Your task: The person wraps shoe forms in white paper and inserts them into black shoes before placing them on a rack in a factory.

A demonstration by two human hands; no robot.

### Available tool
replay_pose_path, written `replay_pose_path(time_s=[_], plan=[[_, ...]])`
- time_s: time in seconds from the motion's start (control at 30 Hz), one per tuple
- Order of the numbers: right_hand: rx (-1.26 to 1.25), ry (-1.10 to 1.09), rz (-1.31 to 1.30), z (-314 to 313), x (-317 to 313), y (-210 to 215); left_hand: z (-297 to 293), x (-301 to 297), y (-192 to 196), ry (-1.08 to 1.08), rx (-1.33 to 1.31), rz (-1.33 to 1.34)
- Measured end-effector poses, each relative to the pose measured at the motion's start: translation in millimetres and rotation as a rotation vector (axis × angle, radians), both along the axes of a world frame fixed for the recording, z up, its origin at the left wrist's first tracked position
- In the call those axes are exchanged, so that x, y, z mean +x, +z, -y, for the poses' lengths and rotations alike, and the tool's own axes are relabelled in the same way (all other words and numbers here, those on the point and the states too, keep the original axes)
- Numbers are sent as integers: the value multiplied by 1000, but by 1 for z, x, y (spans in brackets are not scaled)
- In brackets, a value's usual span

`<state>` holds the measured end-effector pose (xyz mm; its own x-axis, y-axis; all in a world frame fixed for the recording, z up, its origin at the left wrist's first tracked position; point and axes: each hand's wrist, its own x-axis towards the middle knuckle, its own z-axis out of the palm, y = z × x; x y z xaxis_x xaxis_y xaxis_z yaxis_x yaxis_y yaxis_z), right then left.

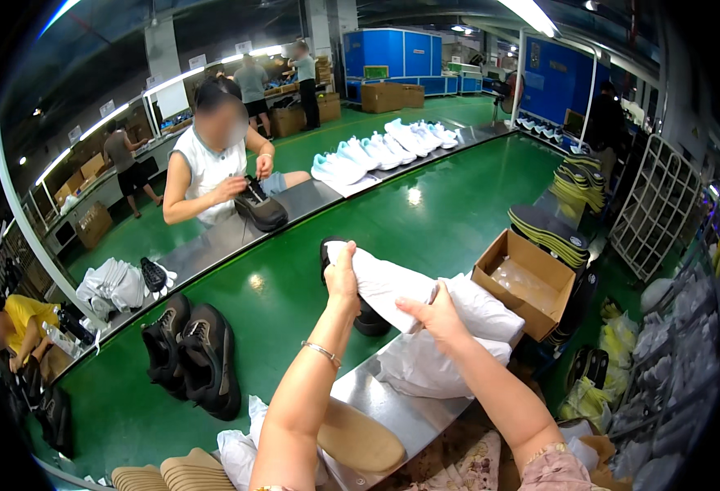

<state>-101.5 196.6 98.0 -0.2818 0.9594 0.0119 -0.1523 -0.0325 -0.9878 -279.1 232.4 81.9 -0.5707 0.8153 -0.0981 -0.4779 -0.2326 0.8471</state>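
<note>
Dark shape, perhaps shoe, partly hidden behind white roll.

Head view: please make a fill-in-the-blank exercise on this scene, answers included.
The left hand and right hand hold a bundle coloured ____.
A bracelet circles the ____ forearm.
The open cardboard box stands on the hands' ____ side.
The pair of dark shoes stands on a surface coloured ____.

Missing words: white; left; right; green.

My fingers are bare. I wear a slim silver-coloured bracelet on my left forearm, and my pink patterned right sleeve has a gathered edge.
</note>
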Motion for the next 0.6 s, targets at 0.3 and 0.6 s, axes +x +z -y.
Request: replay_pose_path(time_s=[0.3,0.6], plan=[[345,-121,401,-53,18,-13,-20,-46,-21,221,-191,-861],[567,115,1112,-58,-33,32,-49,-74,-54,-76,-401,-1427]])
